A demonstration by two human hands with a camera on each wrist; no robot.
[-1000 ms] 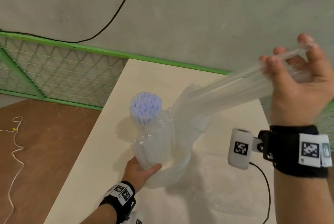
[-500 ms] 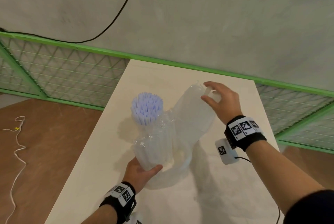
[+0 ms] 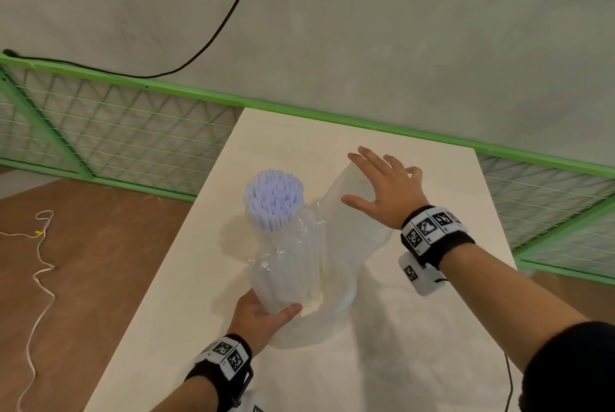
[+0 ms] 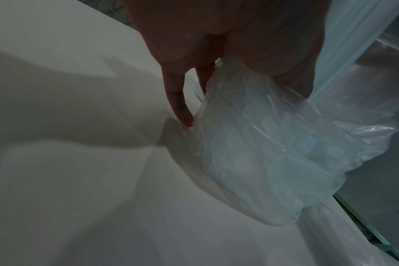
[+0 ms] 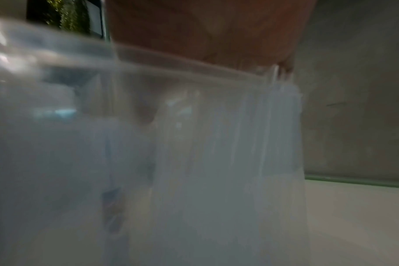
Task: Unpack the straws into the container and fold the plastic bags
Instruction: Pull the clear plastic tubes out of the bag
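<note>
A bundle of pale blue straws [image 3: 273, 202] stands upright in a clear container [image 3: 286, 281] with crumpled clear plastic around it. My left hand [image 3: 266, 310] grips the container's base near the table's left edge; in the left wrist view its fingers [image 4: 178, 102] curl round the plastic-wrapped container [image 4: 262, 162]. A second bundle of clear straws [image 3: 346, 238] leans to the right of the blue ones. My right hand [image 3: 369, 185] rests on its upper end with fingers spread and straight. The right wrist view shows only blurred clear plastic [image 5: 194, 144] under the palm.
The pale table [image 3: 416, 345] runs away from me to a green mesh fence [image 3: 133, 135] and a grey wall. A white cord [image 3: 40, 265] lies on the brown floor at the left. A black cable [image 3: 216, 28] hangs on the wall.
My right hand came down from high on the right with the clear straws, lowered them beside the blue bundle, and its fingers have spread out on the top. The left hand has stayed put.
</note>
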